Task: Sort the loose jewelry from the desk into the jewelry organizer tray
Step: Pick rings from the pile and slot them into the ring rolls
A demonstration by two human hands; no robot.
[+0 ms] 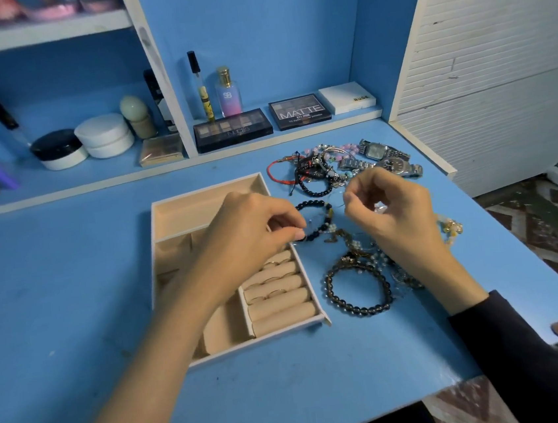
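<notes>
Head view. The jewelry is light and small. The beaded bracelets are limp on their cords and will sag and roll, so it is better to pinch each one across two or three beads. The watches (381, 154), lying beyond the right hand (387, 210), look heavier and stiffer, and I would take them by the case. A very thin strand (338, 205) seems to run between the two hands. It is nearly invisible, it will tangle easily, and it could break if pulled hard.

The left hand (248, 228) hangs over the tray (195, 209), with its thumb and forefinger closed to a narrow pinch, apparently on one end of the strand. Just past these fingertips lies a black bracelet (309, 204), touching or almost touching them. The right hand has all its fingers curled and seems to pinch the other end, but I cannot tell this surely.

The rest of the loose jewelry lies on the desk (73, 301), under and around the right hand. A few rings (270, 277) already sit in the tray's rolls, just below the left palm.
</notes>
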